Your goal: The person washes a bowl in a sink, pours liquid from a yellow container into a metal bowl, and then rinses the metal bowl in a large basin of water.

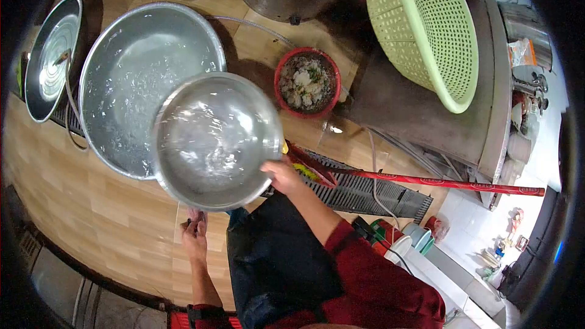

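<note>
My right hand [282, 175] is closed on the rim of a round steel basin [234, 94]. The basin's shiny inside is smeared by motion and seems to hold some water. It overlaps the lower right edge of a larger metal tub [100, 42] holding clear water. Just under the basin's near rim is my left hand [194, 240], its fingers closed round a small pinkish-grey thing [197, 214]. The basin partly hides that thing, and its kind does not show.
A red bucket [281, 99] of food scraps stands beyond the basin. A pale green colander [396, 24] rests on the steel counter [390, 100]. A red pole [451, 184] crosses the floor drain grate [372, 195]. Another round metal vessel [46, 100] is at far left.
</note>
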The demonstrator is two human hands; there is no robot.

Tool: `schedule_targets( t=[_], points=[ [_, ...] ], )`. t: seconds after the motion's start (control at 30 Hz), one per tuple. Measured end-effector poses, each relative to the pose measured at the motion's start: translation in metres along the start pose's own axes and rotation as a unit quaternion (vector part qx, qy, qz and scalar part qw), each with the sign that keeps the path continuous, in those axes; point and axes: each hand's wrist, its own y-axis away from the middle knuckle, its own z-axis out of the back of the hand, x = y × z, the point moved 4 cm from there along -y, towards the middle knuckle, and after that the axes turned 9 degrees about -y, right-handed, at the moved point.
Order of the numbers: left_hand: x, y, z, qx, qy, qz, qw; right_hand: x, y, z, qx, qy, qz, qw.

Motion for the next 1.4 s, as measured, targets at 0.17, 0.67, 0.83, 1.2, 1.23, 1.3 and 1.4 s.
schedule_targets(
  t=[0.17, 0.67, 0.83, 1.2, 1.23, 1.3, 1.4],
  points=[
    [0.043, 0.004, -0.078, 0.092, 0.159, 0.077, 0.98, 0.074, 0.028, 0.084, -0.164, -0.046, 0.016, 0.985],
    [-0.04, 0.021, -0.122, 0.19, -0.041, 0.062, 0.979, 0.401, -0.114, 0.162, -0.442, 0.242, 0.296, 0.811],
    [-0.088, 0.007, -0.131, 0.199, -0.05, 0.063, 0.977, 0.452, -0.11, 0.238, -0.435, 0.758, 0.357, 0.33],
    [-0.098, -0.032, -0.221, 0.212, 0.024, 0.001, 0.977, 0.344, -0.057, 0.232, -0.426, 0.126, 0.288, 0.848],
    [-0.109, -0.037, -0.229, 0.178, 0.053, -0.106, 0.977, 0.328, -0.053, 0.234, -0.384, 0.122, 0.249, 0.881],
    [-0.116, -0.05, -0.238, 0.254, 0.272, 0.042, 0.927, 0.291, -0.04, 0.225, -0.311, 0.066, 0.16, 0.935],
    [-0.174, -0.065, -0.238, 0.336, 0.63, 0.317, 0.624, 0.241, -0.015, 0.231, -0.349, 0.081, 0.121, 0.926]
  ],
)
